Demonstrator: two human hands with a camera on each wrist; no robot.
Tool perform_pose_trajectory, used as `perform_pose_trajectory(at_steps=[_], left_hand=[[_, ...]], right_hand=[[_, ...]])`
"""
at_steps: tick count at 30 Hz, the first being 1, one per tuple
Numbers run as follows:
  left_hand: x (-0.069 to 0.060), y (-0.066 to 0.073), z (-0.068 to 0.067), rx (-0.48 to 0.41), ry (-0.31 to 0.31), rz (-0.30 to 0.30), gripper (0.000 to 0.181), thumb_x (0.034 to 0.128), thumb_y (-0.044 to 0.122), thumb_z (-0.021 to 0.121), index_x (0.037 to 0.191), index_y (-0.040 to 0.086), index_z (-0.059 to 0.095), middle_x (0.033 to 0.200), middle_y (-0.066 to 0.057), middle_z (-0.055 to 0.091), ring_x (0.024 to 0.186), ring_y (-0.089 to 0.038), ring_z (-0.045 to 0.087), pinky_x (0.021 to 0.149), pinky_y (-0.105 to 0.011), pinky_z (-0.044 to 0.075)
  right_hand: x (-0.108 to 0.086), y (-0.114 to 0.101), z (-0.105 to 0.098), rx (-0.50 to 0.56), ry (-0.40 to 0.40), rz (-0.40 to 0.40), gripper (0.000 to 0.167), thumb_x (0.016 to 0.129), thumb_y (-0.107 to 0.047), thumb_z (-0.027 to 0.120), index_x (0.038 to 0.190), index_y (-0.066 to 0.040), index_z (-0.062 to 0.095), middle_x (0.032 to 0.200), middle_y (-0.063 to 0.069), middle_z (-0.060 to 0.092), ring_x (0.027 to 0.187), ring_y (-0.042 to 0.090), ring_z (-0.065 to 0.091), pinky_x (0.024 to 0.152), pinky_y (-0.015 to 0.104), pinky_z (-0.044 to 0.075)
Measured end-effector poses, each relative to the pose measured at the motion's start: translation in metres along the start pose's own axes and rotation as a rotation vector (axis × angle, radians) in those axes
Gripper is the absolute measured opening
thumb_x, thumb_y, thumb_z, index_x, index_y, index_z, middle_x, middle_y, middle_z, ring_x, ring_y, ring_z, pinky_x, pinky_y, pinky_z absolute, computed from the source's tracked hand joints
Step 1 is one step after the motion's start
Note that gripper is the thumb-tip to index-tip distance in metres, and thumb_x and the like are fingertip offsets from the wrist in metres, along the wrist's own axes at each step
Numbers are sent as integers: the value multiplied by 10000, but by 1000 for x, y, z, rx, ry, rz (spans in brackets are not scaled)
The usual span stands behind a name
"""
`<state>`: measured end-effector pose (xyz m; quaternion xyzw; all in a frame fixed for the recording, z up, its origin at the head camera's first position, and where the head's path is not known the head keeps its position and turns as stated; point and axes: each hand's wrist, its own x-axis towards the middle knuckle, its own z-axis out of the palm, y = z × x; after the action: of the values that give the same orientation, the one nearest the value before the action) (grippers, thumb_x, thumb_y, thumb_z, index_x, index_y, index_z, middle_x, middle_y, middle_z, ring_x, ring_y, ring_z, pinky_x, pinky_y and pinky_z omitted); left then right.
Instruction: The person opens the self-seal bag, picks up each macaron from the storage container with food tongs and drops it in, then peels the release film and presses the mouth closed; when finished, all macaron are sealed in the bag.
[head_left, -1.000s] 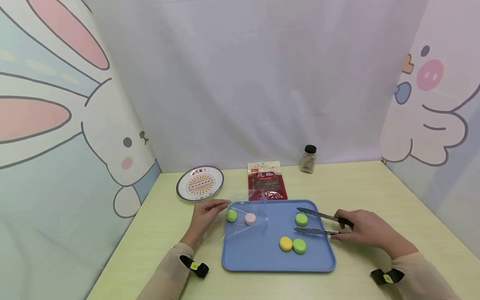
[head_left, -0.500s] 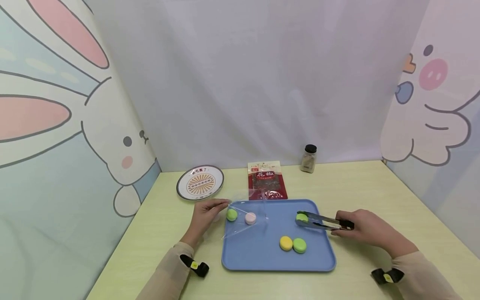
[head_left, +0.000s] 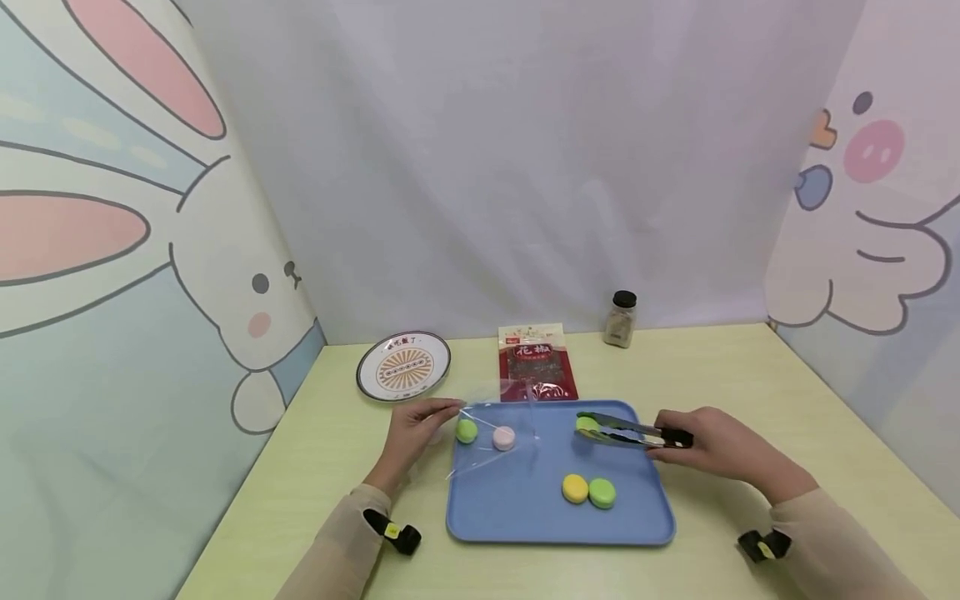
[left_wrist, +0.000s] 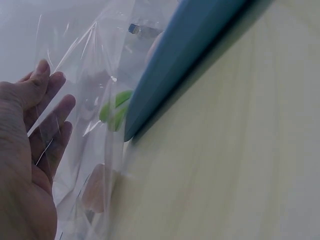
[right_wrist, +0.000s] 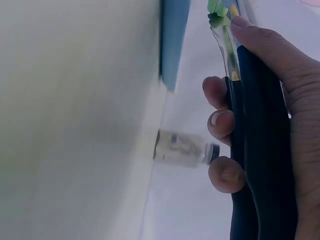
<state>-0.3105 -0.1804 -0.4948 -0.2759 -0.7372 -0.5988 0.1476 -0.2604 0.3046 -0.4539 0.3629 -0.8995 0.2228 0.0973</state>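
My left hand (head_left: 411, 433) pinches the edge of a clear plastic bag (left_wrist: 90, 100) at the tray's left side. A green macaron (head_left: 467, 431) and a pink macaron (head_left: 503, 438) show through the film; whether they lie inside or behind it, I cannot tell. Inside the bag's lower part is a blurred pinkish piece (left_wrist: 95, 189). With my right hand (head_left: 720, 450) I grip black-handled metal tongs (head_left: 637, 433), squeezed around another green macaron (head_left: 587, 425), which seems raised over the blue tray (head_left: 517, 517). A yellow macaron (head_left: 575, 489) and a green one (head_left: 602, 493) touch on the tray.
Behind the tray lie a patterned plate (head_left: 367, 379) at the left and a red spice packet (head_left: 534, 367) in the middle. A black-capped jar (head_left: 619, 321) stands at the back right. Printed walls and a pale curtain (head_left: 525, 167) enclose the table.
The tongs have closed around the green macaron at the tray's right and carried it a little left. My left hand and the bag have stayed in place.
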Motion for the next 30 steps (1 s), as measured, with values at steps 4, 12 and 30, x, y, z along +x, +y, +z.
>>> perform_pose_trajectory(at_steps=[4,12,30], left_hand=[[-1,2,1,4,8,-15,150,928,36,713,1064,19,775,1038,-86,766,994,-186,727,868,-313,592],[-1,2,1,-10,1,6,151,910,-25,710,1052,-42,758,1038,-172,751,984,-181,730,853,-293,594],[-2,2,0,-17,-2,10,152,925,-2,700,1062,-13,766,1038,-142,758,983,-209,731,862,-326,595]], right_hand=[[27,-10,0,4,-61,-4,234,880,-439,774,928,-292,599,698,-218,521,568,-44,464,489,170,409],[83,-27,5,5,-117,-56,242,867,-431,791,911,-296,595,660,-203,515,543,-26,464,480,193,413],[148,-59,47,-69,-221,-203,329,881,-457,768,944,-169,620,647,-158,476,548,15,446,511,220,392]])
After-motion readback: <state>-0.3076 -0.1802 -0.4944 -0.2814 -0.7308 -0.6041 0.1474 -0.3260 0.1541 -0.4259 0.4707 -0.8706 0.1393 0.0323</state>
